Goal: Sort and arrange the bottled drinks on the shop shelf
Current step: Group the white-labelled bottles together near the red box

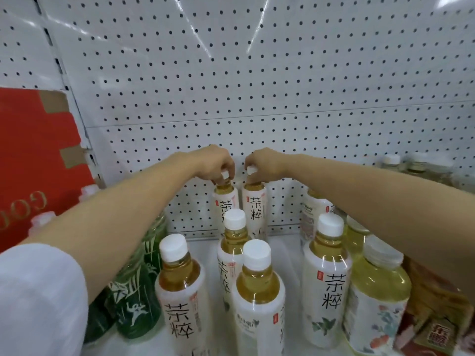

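**Both hands on two tea bottles at the back of the shelf**

We reach both arms forward over the front rows, forearms bare and nearly straight, converging toward 12 o'clock. Our left hand (217, 164) arches down from the wrist, its fingers curled over the white cap of the left back bottle (225, 201). Our right hand (263, 164) mirrors it, fingers pinched round the cap of the right back bottle (255, 206). The two hands sit just beside each other, knuckles nearly meeting, each clamped on its own cap. Both bottles stand upright, side by side and almost touching, against the pegboard (231, 86) at the rear of the shelf (282, 253).

Nearer to us, four more white-labelled tea bottles stand upright: one at 7 o'clock (180, 291), one in the centre (232, 242), one in front of it at 6 o'clock (258, 299), and one at 4 o'clock (326, 286). A further one (312, 214) stands behind our right forearm. Green bottles (136, 291) crowd under our left arm at 8 o'clock, and a pale yellow bottle (377, 294) stands at 4 o'clock under the right arm. A red carton (33, 155) leans at 9 o'clock. Our white sleeve (38, 299) fills the lower left corner.
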Demonstrator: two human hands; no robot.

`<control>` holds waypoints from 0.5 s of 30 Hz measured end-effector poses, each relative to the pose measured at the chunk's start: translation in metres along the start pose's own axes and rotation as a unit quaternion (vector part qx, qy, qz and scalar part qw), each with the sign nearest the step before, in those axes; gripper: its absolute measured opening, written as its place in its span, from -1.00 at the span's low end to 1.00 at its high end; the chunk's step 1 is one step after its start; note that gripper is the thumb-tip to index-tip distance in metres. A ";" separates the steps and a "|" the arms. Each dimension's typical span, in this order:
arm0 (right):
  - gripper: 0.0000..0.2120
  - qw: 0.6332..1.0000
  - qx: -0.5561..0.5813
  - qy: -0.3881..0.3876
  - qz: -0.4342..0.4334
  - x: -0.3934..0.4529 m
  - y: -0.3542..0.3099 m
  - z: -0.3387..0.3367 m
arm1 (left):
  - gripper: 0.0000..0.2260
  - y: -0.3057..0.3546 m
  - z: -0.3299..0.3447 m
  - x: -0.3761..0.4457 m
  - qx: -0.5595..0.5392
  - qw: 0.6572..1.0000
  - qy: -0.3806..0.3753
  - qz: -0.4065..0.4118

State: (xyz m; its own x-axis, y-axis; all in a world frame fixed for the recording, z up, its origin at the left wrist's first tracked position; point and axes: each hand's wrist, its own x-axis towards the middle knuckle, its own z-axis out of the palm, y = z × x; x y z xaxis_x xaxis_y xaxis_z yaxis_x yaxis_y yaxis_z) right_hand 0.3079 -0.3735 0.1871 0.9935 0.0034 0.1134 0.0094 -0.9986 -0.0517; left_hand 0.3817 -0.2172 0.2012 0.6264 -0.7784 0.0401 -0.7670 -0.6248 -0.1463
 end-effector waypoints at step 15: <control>-0.47 1.000 0.011 0.016 0.012 -0.013 0.002 -0.003 | -0.59 0.016 -0.006 -0.006 -0.030 0.999 -0.028 -0.029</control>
State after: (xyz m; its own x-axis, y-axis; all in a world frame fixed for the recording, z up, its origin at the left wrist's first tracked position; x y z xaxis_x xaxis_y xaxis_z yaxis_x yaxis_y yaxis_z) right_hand 0.2945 -0.3754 0.1886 0.9894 -0.0231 0.1431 -0.0121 -0.9969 -0.0774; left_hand 0.3651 -0.2228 0.2047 0.6753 -0.7375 -0.0097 -0.7353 -0.6722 -0.0863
